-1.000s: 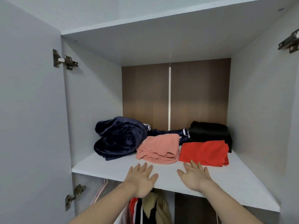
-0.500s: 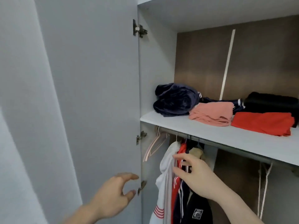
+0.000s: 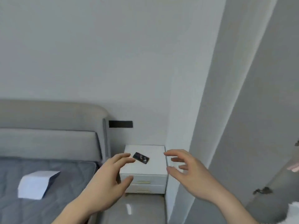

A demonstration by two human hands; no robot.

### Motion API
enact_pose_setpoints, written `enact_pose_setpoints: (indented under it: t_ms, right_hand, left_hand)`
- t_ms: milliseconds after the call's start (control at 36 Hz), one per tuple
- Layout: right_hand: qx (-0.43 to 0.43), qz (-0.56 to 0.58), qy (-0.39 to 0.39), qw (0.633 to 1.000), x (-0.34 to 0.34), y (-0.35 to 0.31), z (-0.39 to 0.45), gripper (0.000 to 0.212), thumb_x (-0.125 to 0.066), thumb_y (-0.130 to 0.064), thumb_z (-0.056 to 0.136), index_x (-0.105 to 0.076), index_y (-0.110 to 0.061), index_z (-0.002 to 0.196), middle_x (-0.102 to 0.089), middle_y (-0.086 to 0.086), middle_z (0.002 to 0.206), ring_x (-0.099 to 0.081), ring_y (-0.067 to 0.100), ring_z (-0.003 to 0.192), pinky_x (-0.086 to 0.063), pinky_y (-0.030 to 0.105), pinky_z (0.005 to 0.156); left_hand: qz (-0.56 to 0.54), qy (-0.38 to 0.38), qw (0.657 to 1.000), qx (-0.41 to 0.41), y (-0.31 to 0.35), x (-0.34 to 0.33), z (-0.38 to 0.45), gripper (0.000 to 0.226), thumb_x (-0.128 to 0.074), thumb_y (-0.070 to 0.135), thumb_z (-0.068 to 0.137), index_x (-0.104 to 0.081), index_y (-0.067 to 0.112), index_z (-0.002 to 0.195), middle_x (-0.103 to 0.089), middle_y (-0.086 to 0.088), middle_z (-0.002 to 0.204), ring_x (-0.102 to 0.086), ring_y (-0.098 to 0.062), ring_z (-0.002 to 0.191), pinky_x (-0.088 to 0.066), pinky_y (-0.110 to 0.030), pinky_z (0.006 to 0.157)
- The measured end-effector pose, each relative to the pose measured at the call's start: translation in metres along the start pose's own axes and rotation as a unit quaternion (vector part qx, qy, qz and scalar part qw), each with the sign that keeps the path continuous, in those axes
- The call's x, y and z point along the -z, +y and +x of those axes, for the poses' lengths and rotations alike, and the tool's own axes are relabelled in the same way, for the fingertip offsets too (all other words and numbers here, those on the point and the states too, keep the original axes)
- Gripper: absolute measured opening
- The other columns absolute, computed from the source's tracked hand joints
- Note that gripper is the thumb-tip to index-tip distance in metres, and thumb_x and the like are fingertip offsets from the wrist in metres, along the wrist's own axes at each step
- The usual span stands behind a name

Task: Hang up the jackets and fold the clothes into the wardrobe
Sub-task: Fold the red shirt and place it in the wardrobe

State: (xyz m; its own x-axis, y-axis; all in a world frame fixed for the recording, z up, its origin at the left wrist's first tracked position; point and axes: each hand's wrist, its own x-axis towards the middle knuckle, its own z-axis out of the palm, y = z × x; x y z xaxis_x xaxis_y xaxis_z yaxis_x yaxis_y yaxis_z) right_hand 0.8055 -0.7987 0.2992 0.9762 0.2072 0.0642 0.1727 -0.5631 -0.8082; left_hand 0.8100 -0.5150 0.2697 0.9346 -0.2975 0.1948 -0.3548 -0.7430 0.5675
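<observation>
Head view:
Left hand (image 3: 106, 180): raised in the air, fingers loosely spread, holding nothing.
Right hand (image 3: 189, 172): raised, fingers loosely curled and apart, holding nothing.
Wardrobe door (image 3: 252, 110): at right edge, standing open.
Clothes: only blurred slivers at far right edge.
Nightstand (image 3: 155, 167): white, beyond the hands, dark card (image 3: 141, 157) on top.
Bed (image 3: 40, 183): at left, white folded item (image 3: 34, 184) on mattress.

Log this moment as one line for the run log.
left hand: open, empty | right hand: open, empty | view: bed, nightstand | door: at right | clothes: none held
</observation>
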Motion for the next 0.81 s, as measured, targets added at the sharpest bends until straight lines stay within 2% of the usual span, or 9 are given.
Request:
enact_pose_setpoints:
  t_ms: [83, 222, 333, 472, 639, 806]
  right_hand:
    - [0.055, 0.001, -0.075, 0.996, -0.041, -0.018, 0.017, 0.032, -0.065, -0.03, 0.095, -0.058, -0.048, 0.122, -0.05, -0.034, 0.13, -0.05, -0.011, 0.122, -0.043, 0.017, 0.101]
    - [0.14, -0.003, -0.196, 0.971, -0.121, -0.055, 0.02, 0.034, -0.065, -0.032, 0.094, -0.057, -0.05, 0.122, -0.046, -0.04, 0.129, -0.048, -0.014, 0.12, -0.042, 0.012, 0.096]
    - [0.205, -0.002, -0.281, 0.938, -0.192, -0.101, 0.008, 0.035, -0.067, -0.035, 0.093, -0.057, -0.051, 0.123, -0.047, -0.037, 0.13, -0.05, -0.016, 0.117, -0.043, 0.012, 0.094]
    - [0.293, 0.006, -0.371, 0.881, -0.282, -0.171, -0.032, 0.037, -0.07, -0.033, 0.091, -0.057, -0.049, 0.122, -0.047, -0.038, 0.129, -0.05, -0.016, 0.116, -0.038, 0.005, 0.091]
    - [0.349, 0.01, -0.434, 0.831, -0.374, -0.235, -0.088, 0.037, -0.071, -0.032, 0.091, -0.057, -0.048, 0.121, -0.047, -0.034, 0.131, -0.05, -0.017, 0.114, -0.037, 0.001, 0.087]
    - [0.378, 0.033, -0.498, 0.78, -0.479, -0.299, -0.169, 0.036, -0.069, -0.035, 0.092, -0.056, -0.048, 0.122, -0.047, -0.034, 0.131, -0.051, -0.014, 0.115, -0.039, 0.004, 0.09]
  left_hand:
    - [0.015, 0.059, 0.995, 0.081, -0.026, 0.022, -0.063, 0.04, -0.068, 0.04, 0.09, -0.056, 0.05, 0.127, -0.035, 0.042, 0.141, -0.036, 0.016, 0.132, -0.029, -0.009, 0.105]
    - [0.042, 0.126, 0.968, 0.214, -0.048, 0.047, -0.18, 0.038, -0.066, 0.044, 0.092, -0.053, 0.053, 0.126, -0.031, 0.044, 0.143, -0.033, 0.019, 0.131, -0.034, -0.014, 0.1]
    - [0.073, 0.173, 0.934, 0.304, -0.054, 0.067, -0.281, 0.041, -0.065, 0.046, 0.091, -0.05, 0.053, 0.129, -0.028, 0.043, 0.145, -0.033, 0.018, 0.131, -0.032, -0.016, 0.102]
    - [0.087, 0.254, 0.872, 0.41, -0.051, 0.097, -0.411, 0.043, -0.069, 0.044, 0.09, -0.052, 0.05, 0.129, -0.032, 0.037, 0.146, -0.035, 0.013, 0.132, -0.028, -0.014, 0.104]
    - [0.087, 0.308, 0.814, 0.485, -0.044, 0.117, -0.538, 0.041, -0.071, 0.046, 0.088, -0.052, 0.054, 0.124, -0.033, 0.038, 0.144, -0.039, 0.011, 0.13, -0.032, -0.014, 0.1]
    - [0.091, 0.335, 0.761, 0.548, -0.042, 0.139, -0.663, 0.042, -0.07, 0.045, 0.089, -0.053, 0.05, 0.127, -0.033, 0.033, 0.144, -0.039, 0.007, 0.133, -0.029, -0.014, 0.103]
